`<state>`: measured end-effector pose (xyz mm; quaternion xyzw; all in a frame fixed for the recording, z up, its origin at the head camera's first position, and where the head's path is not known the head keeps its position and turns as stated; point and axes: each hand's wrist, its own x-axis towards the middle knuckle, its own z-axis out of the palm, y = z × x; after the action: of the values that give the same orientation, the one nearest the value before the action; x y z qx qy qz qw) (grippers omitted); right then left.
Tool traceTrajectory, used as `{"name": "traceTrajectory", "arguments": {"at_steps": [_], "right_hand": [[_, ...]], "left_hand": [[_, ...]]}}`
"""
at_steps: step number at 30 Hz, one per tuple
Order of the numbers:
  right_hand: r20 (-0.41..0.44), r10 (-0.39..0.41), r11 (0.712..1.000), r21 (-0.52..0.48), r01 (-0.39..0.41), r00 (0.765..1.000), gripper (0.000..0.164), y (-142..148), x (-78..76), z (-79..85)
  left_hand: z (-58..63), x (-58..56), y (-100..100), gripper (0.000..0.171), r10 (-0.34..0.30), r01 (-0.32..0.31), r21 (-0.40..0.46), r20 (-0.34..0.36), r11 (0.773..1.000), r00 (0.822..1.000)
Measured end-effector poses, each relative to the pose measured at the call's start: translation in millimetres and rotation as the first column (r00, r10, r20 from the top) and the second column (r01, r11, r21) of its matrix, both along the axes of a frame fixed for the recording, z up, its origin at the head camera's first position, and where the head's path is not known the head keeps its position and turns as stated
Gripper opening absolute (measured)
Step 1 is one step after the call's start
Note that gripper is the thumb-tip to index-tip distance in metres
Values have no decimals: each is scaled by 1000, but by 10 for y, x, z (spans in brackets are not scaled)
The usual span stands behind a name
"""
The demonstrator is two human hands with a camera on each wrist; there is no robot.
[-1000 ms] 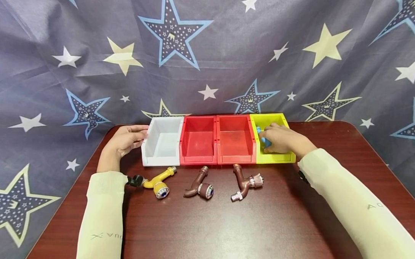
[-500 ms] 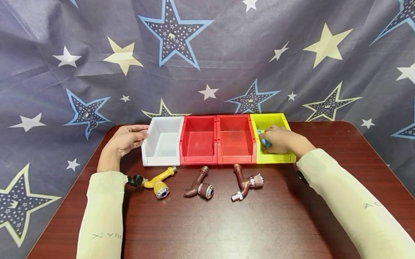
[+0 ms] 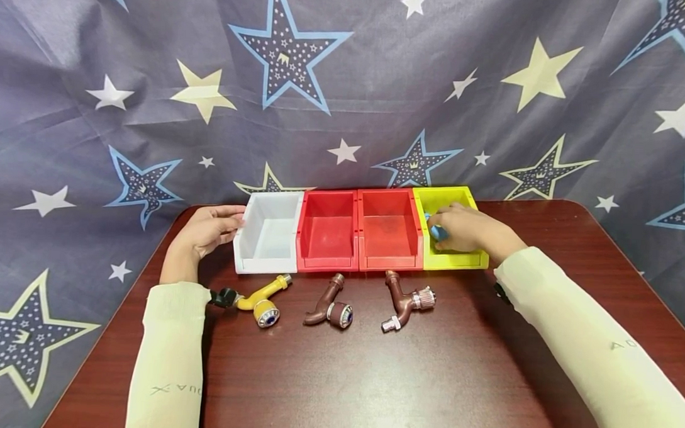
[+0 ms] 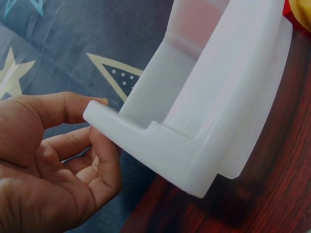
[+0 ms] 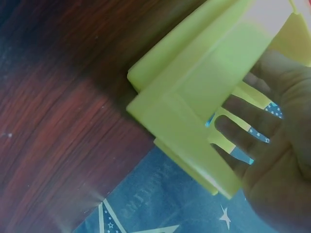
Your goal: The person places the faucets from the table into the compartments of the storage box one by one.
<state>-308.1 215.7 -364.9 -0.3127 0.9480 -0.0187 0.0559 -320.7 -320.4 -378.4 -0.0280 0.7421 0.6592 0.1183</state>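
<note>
My left hand (image 3: 203, 233) is at the outer side of the white bin (image 3: 267, 262). In the left wrist view its fingers pinch the bin's rim (image 4: 138, 145), one finger above and another curled below. My right hand (image 3: 466, 229) reaches down into the yellow bin (image 3: 456, 262). Thumb and fingers close around a blue, tap-like piece (image 3: 438, 232), mostly hidden by the hand. In the right wrist view the fingers extend past the yellow bin's wall (image 5: 189, 126), and only a sliver of blue shows.
Two red bins (image 3: 328, 264) (image 3: 390, 263) stand between the white and yellow ones. In front lie a yellow tap (image 3: 260, 302), a brown tap (image 3: 329, 305) and another brown tap (image 3: 404, 302) on the dark wooden table (image 3: 336, 384). A star-patterned curtain (image 3: 347, 82) hangs behind.
The right hand shifts only slightly within the yellow bin, covering a little more of the blue piece. The left hand, bins and taps stay in place.
</note>
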Motion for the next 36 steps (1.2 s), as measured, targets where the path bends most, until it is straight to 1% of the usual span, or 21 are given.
{"name": "traceTrajectory", "arguments": {"at_steps": [2, 5, 11, 16, 26, 31, 36], "right_hand": [[-11, -9, 1000, -10, 9, 1000, 44, 13, 13, 16], [-14, -26, 999, -19, 26, 1000, 49, 28, 32, 47], [-41, -36, 999, -25, 35, 999, 50, 57, 87, 140], [-91, -7, 999, -51, 2, 996, 47, 73, 155, 224], [-179, 48, 993, -99, -66, 983, 49, 72, 325, 348], [-229, 86, 989, -97, -110, 970, 51, 18, 438, 372], [-271, 131, 983, -88, -160, 954, 51, -44, 554, 356]], "left_hand": [[4, 2, 3, 52, -1, 1, -7, -2, 1000, 1000], [-1, 0, 3, 52, -1, 1, -6, -3, 1000, 1000], [-18, -2, -4, 52, 1, -1, -4, 2, 1000, 1000], [-25, -11, -6, 53, -2, 2, 4, 4, 1000, 1000], [-18, -19, 6, 52, 1, -1, 12, -1, 1000, 1000], [-18, -12, 10, 52, 3, -3, 9, -1, 1000, 1000], [-13, -11, 7, 53, 1, -1, 1, -4, 1000, 1000]]}}
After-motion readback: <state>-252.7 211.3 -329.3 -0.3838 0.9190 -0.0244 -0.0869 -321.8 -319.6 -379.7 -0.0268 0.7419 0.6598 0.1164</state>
